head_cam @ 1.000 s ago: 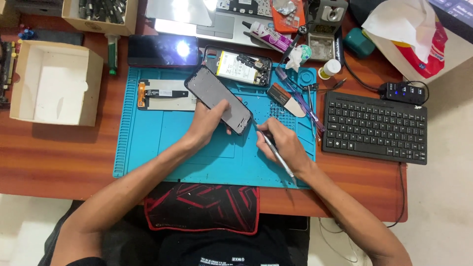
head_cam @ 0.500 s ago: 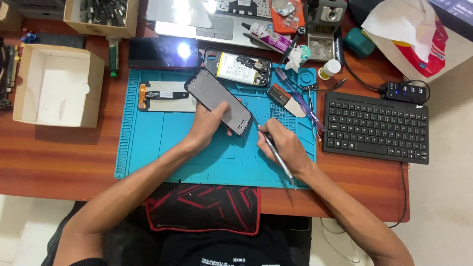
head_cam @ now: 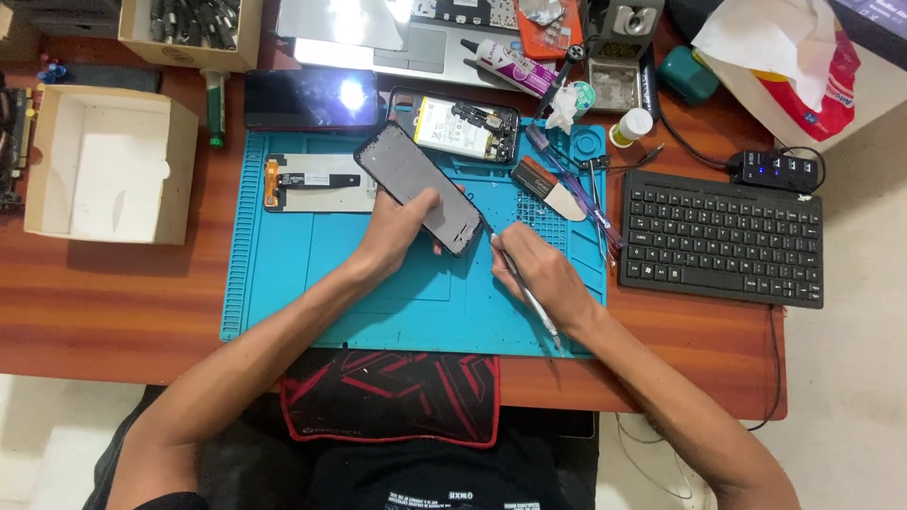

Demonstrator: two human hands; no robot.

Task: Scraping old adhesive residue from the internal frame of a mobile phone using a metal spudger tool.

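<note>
Left hand: gripping the dark phone frame at frame centre, tilting it off the blue repair mat for access.
Right hand: pinching a thin metal tool, tip working at the frame's lower corner.

Bright, sharp view; glare on dark phone screen.

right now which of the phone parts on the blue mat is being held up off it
The dark phone frame, tilted in the left hand. The opened phone and the flex strip part lie flat, untouched.
</note>
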